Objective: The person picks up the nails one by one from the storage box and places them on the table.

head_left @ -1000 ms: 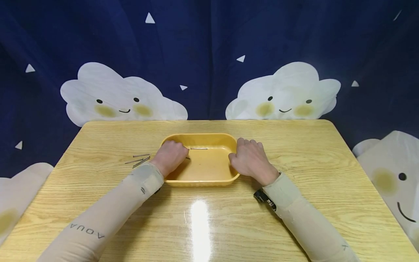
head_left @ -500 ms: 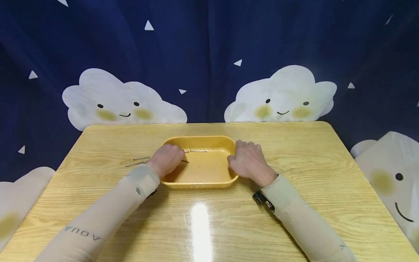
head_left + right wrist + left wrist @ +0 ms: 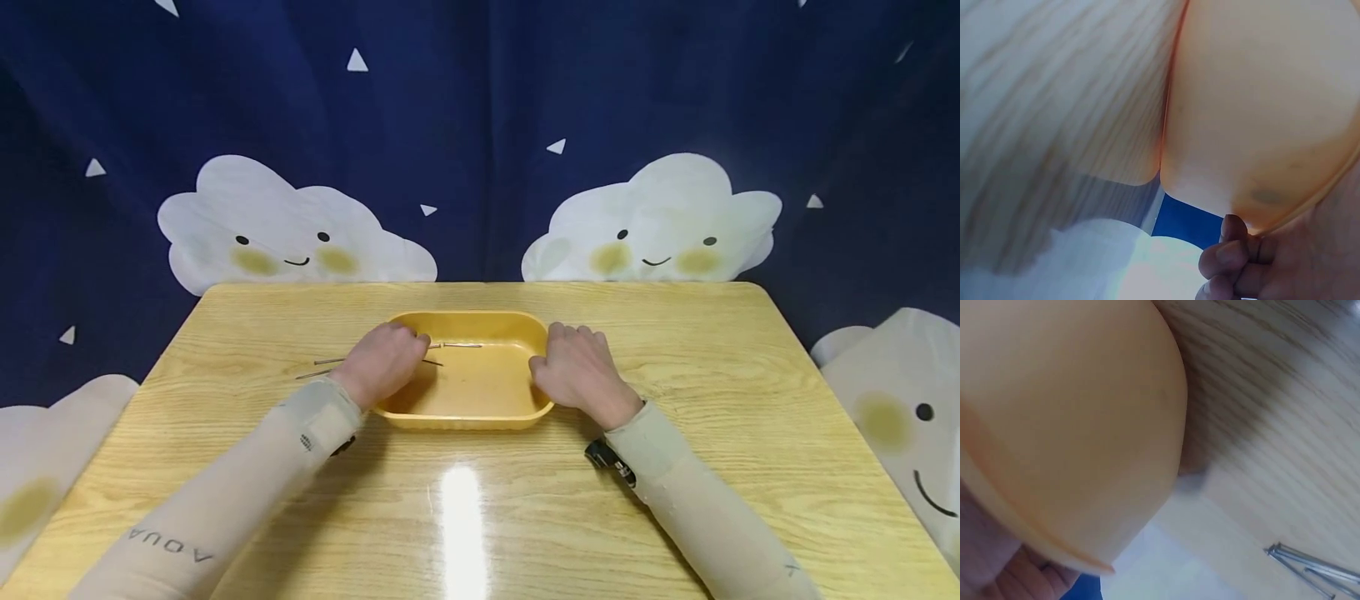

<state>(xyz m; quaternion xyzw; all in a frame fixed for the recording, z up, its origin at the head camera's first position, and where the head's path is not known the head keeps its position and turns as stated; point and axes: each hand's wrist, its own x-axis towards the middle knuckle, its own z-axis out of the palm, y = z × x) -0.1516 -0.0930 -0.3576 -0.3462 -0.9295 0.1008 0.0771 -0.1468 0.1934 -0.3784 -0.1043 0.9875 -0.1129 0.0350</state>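
Observation:
A yellow plastic tray sits on the table, long side facing me. At its left end my left hand grips the rim; the left wrist view has its curled fingers by the edge. My right hand holds the right end, thumb over the rim, with bent fingers outside the wall in the right wrist view. Inside the tray lie a few nails, one partly behind my left hand. Loose nails rest on the table left of the tray, partly covered by that hand in the head view.
The wood-grain table ends in a far edge close behind the tray. Behind it hangs a dark blue curtain printed with white clouds.
My left hand has shifted slightly left along the tray's end, covering more of the loose nails and showing more of one inside. The right hand keeps its hold; the head view tilts a little.

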